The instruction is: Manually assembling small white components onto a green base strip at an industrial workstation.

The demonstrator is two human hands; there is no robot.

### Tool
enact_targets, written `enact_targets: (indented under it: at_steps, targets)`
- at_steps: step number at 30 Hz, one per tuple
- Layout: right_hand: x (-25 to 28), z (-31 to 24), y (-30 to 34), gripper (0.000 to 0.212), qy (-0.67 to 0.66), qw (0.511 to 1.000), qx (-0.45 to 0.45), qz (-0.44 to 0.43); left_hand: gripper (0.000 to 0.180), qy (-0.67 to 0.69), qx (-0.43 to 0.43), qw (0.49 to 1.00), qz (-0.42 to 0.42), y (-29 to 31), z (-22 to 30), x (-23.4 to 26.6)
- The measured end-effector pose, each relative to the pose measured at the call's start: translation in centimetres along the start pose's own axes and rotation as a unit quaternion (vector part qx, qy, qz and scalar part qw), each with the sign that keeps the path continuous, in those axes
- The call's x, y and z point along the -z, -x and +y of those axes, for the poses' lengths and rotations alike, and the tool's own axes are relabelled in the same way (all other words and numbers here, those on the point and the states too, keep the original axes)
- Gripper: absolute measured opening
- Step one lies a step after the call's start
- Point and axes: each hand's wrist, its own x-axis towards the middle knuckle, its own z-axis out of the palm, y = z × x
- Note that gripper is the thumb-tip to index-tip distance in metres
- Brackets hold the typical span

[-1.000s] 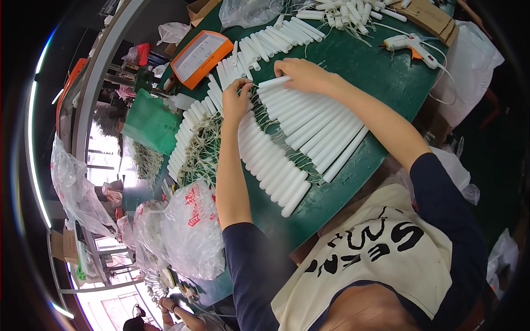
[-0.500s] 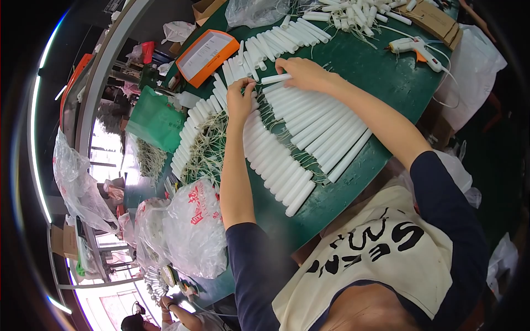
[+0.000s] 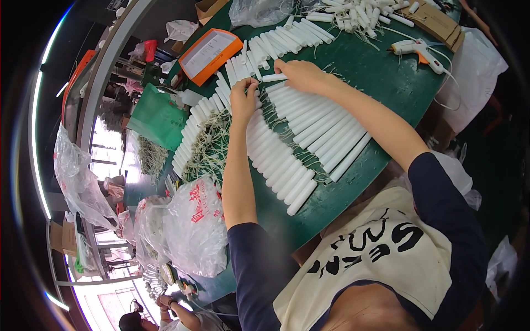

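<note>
My right hand (image 3: 303,75) is closed on a short white tube (image 3: 272,78), holding it crosswise above the table. Beside the tube's left end, my left hand (image 3: 242,100) pinches its thumb and fingers together; what lies between them is too small to make out. Below my hands, two slanting rows of white tubes lie on the green table, a right row (image 3: 331,135) and a left row (image 3: 276,157). Thin pale cords (image 3: 279,128) run across the gap between the rows.
More tubes (image 3: 290,37) line the far side, near an orange box (image 3: 211,56). A tangle of cords (image 3: 207,144) lies left of my left forearm, above a clear plastic bag (image 3: 196,231). A glue gun (image 3: 422,52) rests at far right. Another person's arm (image 3: 185,315) shows at lower left.
Both hands stay close together at the same tube. The whole view has shifted very slightly; the rows look unchanged.
</note>
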Motion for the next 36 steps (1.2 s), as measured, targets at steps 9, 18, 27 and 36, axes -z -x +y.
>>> enact_targets:
  at_steps: [9, 18, 27, 36]
  targets:
    - [-0.6, 0.3, -0.9, 0.024, 0.048, 0.997, 0.023, -0.050, 0.011, -0.001, -0.001, 1.000, 0.006, 0.1, 0.3, 0.1]
    - [-0.8, -0.3, -0.8, 0.026, 0.012, 1.000, 0.017, 0.007, 0.013, 0.056, 0.033, 0.998, 0.014, 0.5, 1.0, 0.6]
    - [-0.9, 0.0, -0.8, 0.024, 0.015, 0.998, 0.032, 0.058, 0.013, 0.056, 0.046, 0.997, -0.010, 0.6, 1.6, 1.0]
    - [-1.6, 1.6, -1.2, 0.025, -0.008, 0.995, 0.051, 0.080, 0.018, 0.064, 0.046, 0.996, -0.034, -0.1, 1.5, 0.4]
